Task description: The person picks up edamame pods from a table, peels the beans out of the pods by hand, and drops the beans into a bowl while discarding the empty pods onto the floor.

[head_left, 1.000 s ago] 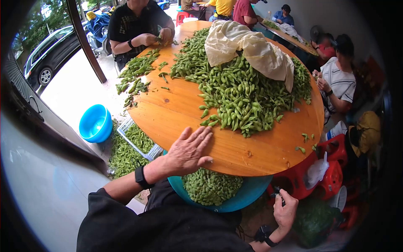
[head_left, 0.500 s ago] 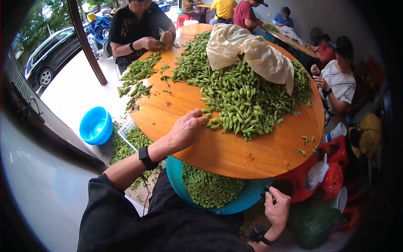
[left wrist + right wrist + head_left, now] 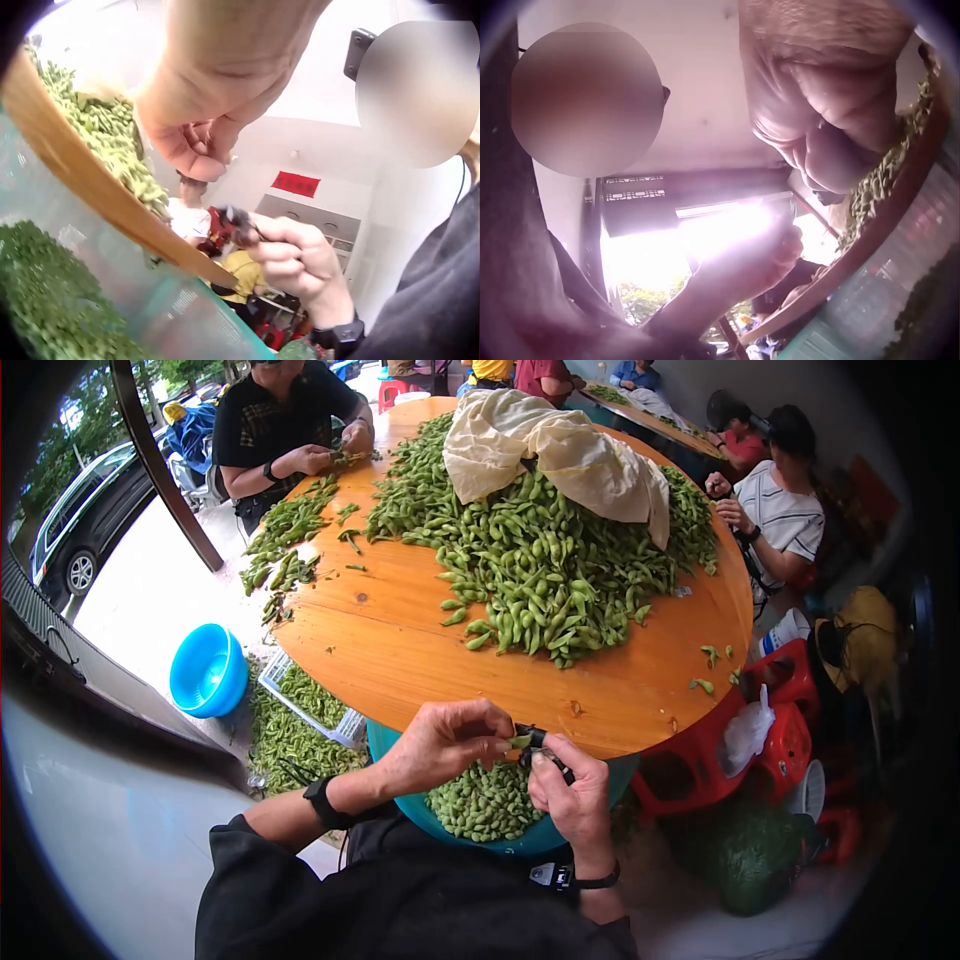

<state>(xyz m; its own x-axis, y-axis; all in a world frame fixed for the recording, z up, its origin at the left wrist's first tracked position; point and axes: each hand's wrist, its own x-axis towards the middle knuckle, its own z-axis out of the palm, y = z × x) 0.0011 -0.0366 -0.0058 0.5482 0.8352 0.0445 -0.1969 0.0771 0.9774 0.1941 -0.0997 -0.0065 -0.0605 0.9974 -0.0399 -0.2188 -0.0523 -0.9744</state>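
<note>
In the head view my left hand (image 3: 440,745) pinches a green soybean pod (image 3: 520,742) between thumb and fingers, over the near edge of the round wooden table (image 3: 400,625). Close against it, my right hand (image 3: 578,800) grips a small black tool (image 3: 562,768), whose end meets the pod; its exact kind I cannot tell. Below both hands, shelled green beans (image 3: 485,805) fill a teal basin (image 3: 385,745) partly tucked under the table. The left wrist view shows the dark tool (image 3: 238,225) at the right hand's fingertips. A large heap of pods (image 3: 560,580) covers the table's middle.
A cream cloth (image 3: 560,455) drapes over the heap. On the floor at left stand a blue basin (image 3: 208,670) and a white crate (image 3: 315,705) beside scattered pods. Red stools (image 3: 690,765) are at right. Other people sit or stand around the tables.
My left hand first lay flat on the table, then reached the pods, and now has a pod at the near edge. My right hand came in from the right to meet it.
</note>
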